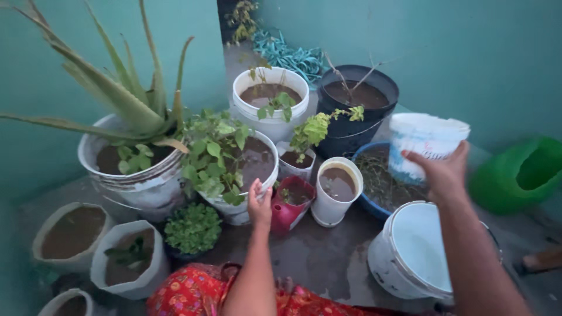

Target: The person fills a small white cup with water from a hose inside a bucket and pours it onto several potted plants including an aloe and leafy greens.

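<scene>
My left hand [259, 206] rests on the rim of a white pot with a leafy green plant [218, 157], fingers curled over its edge, beside a small red pot [291, 206]. My right hand [442, 171] is raised and holds a small white tub [425, 142] above a blue basin [374, 182]. A large white bucket of water [410, 251] stands just below my right forearm.
Many potted plants crowd the wet concrete floor: an aloe in a white bucket [132, 159], a white pot [270, 100], a black pot [358, 104], a white cup-shaped pot [335, 190], soil bags [127, 260] at left. A green watering can [518, 172] lies at right. Teal walls enclose the corner.
</scene>
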